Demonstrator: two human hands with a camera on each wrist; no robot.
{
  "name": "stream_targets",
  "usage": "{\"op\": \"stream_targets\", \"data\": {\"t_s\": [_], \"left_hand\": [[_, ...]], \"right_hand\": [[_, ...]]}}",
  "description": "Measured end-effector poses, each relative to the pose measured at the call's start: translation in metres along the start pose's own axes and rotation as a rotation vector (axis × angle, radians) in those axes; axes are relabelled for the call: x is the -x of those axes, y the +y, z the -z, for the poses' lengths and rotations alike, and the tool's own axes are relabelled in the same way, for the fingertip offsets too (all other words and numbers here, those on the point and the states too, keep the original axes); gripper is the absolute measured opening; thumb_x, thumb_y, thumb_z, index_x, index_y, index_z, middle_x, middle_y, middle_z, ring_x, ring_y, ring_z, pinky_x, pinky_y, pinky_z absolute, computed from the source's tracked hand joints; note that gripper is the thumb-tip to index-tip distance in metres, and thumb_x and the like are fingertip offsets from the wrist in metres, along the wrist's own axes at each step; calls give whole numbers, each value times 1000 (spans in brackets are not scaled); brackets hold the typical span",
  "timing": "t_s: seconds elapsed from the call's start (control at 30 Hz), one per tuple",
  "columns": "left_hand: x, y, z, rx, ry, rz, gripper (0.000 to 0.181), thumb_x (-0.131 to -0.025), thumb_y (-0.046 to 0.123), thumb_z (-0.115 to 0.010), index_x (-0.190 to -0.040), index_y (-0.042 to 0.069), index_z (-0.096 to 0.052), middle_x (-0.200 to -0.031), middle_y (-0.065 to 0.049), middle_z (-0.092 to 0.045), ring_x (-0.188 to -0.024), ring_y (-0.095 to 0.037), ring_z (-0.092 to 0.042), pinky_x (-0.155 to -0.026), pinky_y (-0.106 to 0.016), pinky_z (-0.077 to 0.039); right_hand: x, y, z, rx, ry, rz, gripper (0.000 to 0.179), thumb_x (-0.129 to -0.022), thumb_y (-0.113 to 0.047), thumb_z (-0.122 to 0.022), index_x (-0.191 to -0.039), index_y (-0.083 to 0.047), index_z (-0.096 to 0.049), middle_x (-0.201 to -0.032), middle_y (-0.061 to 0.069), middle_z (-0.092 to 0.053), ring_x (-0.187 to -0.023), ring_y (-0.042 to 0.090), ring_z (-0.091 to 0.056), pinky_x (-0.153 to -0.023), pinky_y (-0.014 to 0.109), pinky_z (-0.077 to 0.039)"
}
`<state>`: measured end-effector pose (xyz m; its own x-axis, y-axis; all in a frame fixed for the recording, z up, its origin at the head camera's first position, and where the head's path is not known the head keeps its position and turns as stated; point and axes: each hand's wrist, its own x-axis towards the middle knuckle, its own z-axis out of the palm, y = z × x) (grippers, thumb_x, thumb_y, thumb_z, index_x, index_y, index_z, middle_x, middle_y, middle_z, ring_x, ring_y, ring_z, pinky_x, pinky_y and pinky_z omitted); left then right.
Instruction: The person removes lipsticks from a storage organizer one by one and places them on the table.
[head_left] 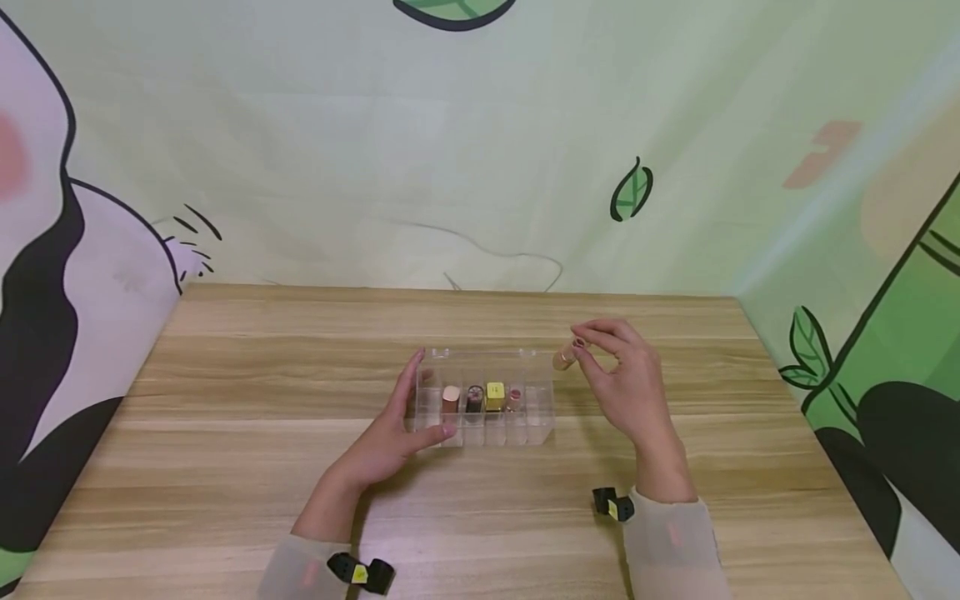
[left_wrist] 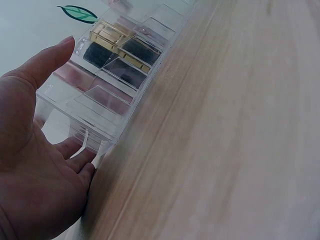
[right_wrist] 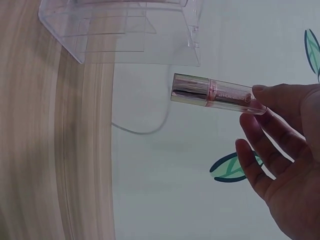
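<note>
A clear lipstick organizer [head_left: 539, 421] with several compartments stands on the table. My left hand [head_left: 384, 443] grips its left end, thumb at the front and fingers round the side and back. Four of its slots hold, left to right, a brown lipstick [head_left: 451, 400], a dark one [head_left: 475, 399], a gold-yellow one [head_left: 495, 397] and a small pink one [head_left: 514, 400]. Beyond the organizer's right end, my right hand [head_left: 628, 388] pinches a lipstick [right_wrist: 192, 90] by its clear end between thumb and fingertips. Its shiny pink-gold end points toward the organizer, held in the air.
The wood-grain table [head_left: 225, 433] reaches back to a pale green cloth backdrop [head_left: 300, 167] printed with leaves and black-and-white figures. A thin cord-like line [head_left: 495, 250] shows against the backdrop behind the organizer. Black devices [head_left: 362, 573] sit on both wrists.
</note>
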<state>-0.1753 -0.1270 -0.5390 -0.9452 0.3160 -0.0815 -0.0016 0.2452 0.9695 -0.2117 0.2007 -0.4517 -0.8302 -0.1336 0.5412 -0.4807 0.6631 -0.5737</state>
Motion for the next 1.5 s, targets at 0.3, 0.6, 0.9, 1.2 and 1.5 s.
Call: {"op": "stream_targets", "data": {"t_s": [0.3, 0.6, 0.9, 1.2, 1.5], "left_hand": [[0, 0, 0, -1, 1, -3, 116, -93, 35, -86, -168, 53, 1, -176, -10, -19, -164, -40, -7, -126, -71, -4], [0, -1, 0, -2, 2, -2, 116, -93, 36, -86, -167, 56, 1, -176, -9, -20, -164, -40, -6, -126, -71, -3], [0, 0, 0, 4, 0, -1, 115, -93, 36, -86, -166, 56, 1, -176, -9, -19, -164, -39, -5, -126, -71, -3], [0, 0, 0, 0, -1, 1, 116, -93, 36, -85, -166, 57, 1, -177, -9, -18, -164, -39, -4, -126, -72, -2], [0, 0, 0, -13, 0, -4, 116, -93, 35, -85, -166, 57, 1, -176, -10, -19, -164, -40, -6, -126, -72, -3]], "right_hand": [[0, 1, -2, 0, -22, -4, 24, -93, 2, -81, -117, 1, -81, -118, 15, -73, -109, 35, -71, -90, 52, -58], [0, 4, -3, -5, -71, -25, 24, -93, 2, -81, -117, 1, -81, -119, 15, -73, -107, 36, -70, -88, 54, -59], [1, 7, -5, -7, -140, -48, 24, -93, 2, -80, -117, 1, -80, -118, 14, -73, -103, 33, -71, -85, 48, -57], [2, 8, -6, -8, -183, -92, 23, -96, 0, -79, -119, -1, -80, -120, 13, -73, -108, 34, -70, -87, 54, -56], [2, 11, -7, 19, -222, -113, 23, -97, -3, -78, -120, -2, -80, -122, 11, -73, -108, 33, -70, -86, 51, -56]]}}
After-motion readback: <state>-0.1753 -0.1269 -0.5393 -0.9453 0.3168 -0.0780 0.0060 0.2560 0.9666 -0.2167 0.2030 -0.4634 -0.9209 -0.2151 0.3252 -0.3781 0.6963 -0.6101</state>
